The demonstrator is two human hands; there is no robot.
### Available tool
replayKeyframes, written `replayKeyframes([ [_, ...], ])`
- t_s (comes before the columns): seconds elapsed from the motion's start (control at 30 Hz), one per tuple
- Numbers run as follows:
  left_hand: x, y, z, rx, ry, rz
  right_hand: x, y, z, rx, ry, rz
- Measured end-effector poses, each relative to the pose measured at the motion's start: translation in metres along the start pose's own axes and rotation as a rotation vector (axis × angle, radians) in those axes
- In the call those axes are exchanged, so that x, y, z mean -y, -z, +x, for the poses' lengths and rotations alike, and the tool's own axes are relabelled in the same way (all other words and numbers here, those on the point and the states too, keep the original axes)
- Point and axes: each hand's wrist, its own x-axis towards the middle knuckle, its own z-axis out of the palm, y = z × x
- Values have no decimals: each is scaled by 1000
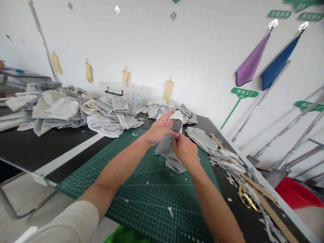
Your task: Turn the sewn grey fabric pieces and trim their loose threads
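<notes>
A grey and white piece of cloth (pixel 165 145) hangs from my two hands, over the green cutting mat (pixel 152 189). Its upper end curls over in a white loop. My left hand (pixel 162 128) has its thumb and fingers at the loop, with the cloth between them. Close beside it, my right hand (pixel 186 150) is closed on the cloth's edge, its fingertips partly hidden. The two hands nearly meet at the cloth's middle. A small bluish thing (pixel 156 153) on the mat is mostly covered by the cloth.
Heaps of grey and white cloth (pixel 58 108) cover the table's left and back. A clear plastic box (pixel 139 91) stands behind them. On the right lie gold-handled scissors (pixel 248 199), wooden strips (pixel 273 216) and cloth scraps (pixel 229 160). A red bucket (pixel 296 192) stands beyond the table edge.
</notes>
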Motion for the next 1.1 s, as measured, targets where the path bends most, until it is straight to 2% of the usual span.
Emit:
replayKeyframes([
  [0.07,0,1,2,-60,-45,39,-6,0,3,23,-11,63],
  [0.17,1,4,5,-194,-114,116,-14,1,7,15,-70,304],
  [0.3,2,15,8,-459,-211,323,-28,6,12,-94,-201,710],
  [0.4,2,26,10,-578,-292,479,-39,18,13,-146,-263,847],
  [0.5,1,35,12,-644,-367,641,-49,38,11,-31,-147,816],
  [0.63,0,39,15,-737,-428,828,-56,58,6,171,80,620],
  [0.73,1,39,16,-714,-384,707,-62,61,5,236,202,454],
  [0.83,2,38,16,-712,-332,539,-73,58,8,155,229,326],
  [0.97,4,37,17,-647,-296,337,-94,55,10,30,144,287],
  [1.1,7,40,20,-646,-285,175,-111,55,8,-117,6,271],
])
